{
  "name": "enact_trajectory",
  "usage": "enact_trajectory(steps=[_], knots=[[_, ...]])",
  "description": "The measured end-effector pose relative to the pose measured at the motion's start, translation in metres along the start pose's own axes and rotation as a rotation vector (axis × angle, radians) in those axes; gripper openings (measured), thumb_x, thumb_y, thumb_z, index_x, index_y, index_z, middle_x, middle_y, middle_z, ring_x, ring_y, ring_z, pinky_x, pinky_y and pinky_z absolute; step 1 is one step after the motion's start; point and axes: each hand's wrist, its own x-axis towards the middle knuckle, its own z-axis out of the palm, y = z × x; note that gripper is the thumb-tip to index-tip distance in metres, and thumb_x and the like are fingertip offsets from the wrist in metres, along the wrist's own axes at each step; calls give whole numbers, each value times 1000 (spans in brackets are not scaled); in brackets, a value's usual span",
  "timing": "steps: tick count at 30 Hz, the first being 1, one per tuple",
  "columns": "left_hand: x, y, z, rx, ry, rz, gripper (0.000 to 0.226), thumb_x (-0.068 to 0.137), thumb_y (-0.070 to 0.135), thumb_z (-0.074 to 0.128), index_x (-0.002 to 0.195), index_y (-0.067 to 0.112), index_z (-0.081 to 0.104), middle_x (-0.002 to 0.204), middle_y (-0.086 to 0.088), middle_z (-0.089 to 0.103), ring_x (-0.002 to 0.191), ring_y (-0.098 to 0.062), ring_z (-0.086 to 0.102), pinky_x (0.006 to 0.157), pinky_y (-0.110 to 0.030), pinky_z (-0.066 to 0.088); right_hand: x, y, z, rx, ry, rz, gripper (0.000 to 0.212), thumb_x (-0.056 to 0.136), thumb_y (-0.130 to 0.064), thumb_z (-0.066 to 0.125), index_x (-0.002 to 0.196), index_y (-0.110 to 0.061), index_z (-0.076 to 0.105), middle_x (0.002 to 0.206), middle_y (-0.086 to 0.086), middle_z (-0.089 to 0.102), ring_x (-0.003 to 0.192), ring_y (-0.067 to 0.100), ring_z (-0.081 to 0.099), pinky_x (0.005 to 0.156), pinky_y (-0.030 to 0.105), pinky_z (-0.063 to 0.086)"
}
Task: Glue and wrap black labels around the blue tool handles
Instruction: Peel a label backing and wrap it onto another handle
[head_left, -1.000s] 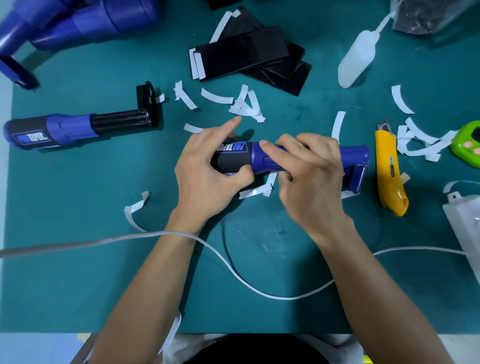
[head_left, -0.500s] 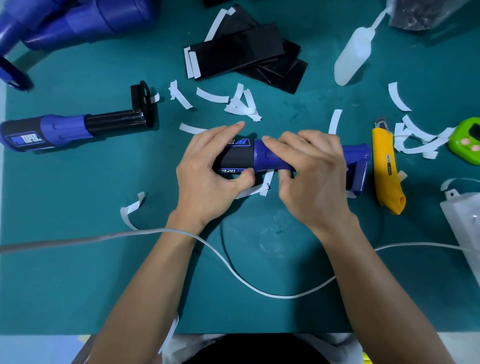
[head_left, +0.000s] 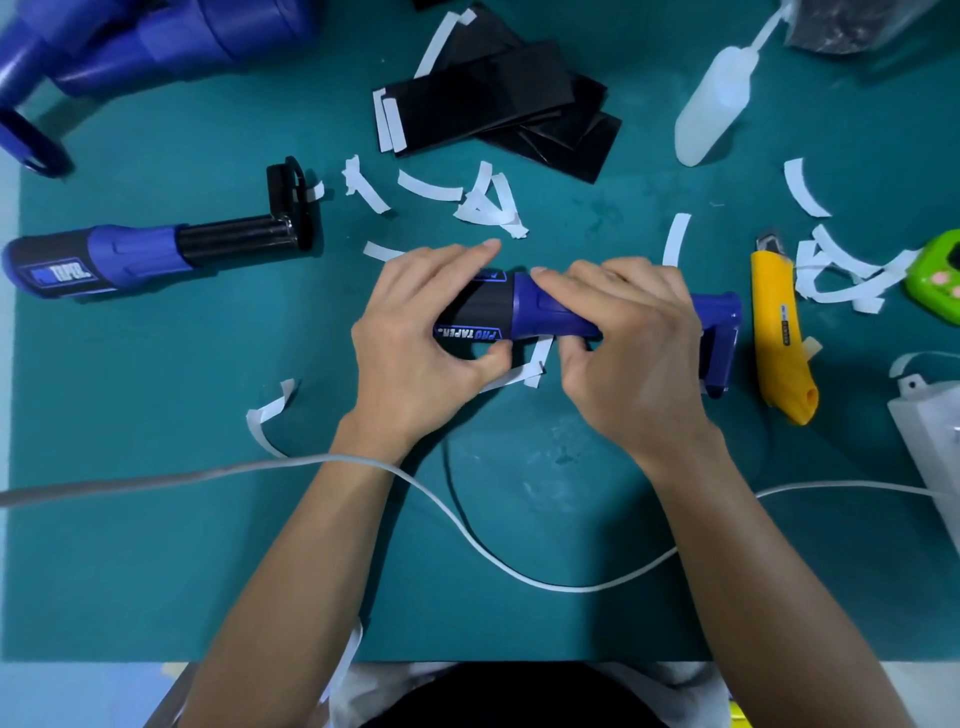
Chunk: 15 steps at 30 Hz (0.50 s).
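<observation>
Holds the blue tool handle (head_left: 550, 317) crosswise at the middle of the bench (head_left: 156, 545), both hands on it. Curls the left hand (head_left: 415, 343) round the end wrapped in the black label (head_left: 475, 317), fingers over the top, thumb underneath: grip pinching that end. Curls the right hand (head_left: 634, 353) over the blue middle, fingertips close to the label's edge, thumb below: grip clamped on the handle. Leaves the angled head poking out to the right, just beside a yellow utility knife (head_left: 779, 332).

Finds open room mostly toward the near edge and the left front corner, crossed only by a white cable (head_left: 467, 525) running under both forearms. Finds the far side crowded: white backing strips (head_left: 488, 205) just beyond the knuckles, a stack of black labels (head_left: 498, 98) behind them, a glue bottle (head_left: 719, 98) tipped over far right. Places a second handle (head_left: 135, 257), already labelled, well apart near the left edge.
</observation>
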Motion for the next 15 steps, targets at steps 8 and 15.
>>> enact_trajectory(steps=[8,15], knots=[[-2,3,6,95,89,23,77,59,30,79,135,24,70,120,5,68,110,-19,63,95,-6,37,1,0,-3,34,-20,13,59,68,6,67,122,-17,76,99,-5,74,92,27,59,86,37,41],[-3,0,5,102,40,31,84,64,34,79,145,26,60,123,10,66,112,-15,61,91,-9,40,1,0,-1,33,1,2,57,70,6,67,121,-16,77,100,-4,75,91,29,61,84,40,42]])
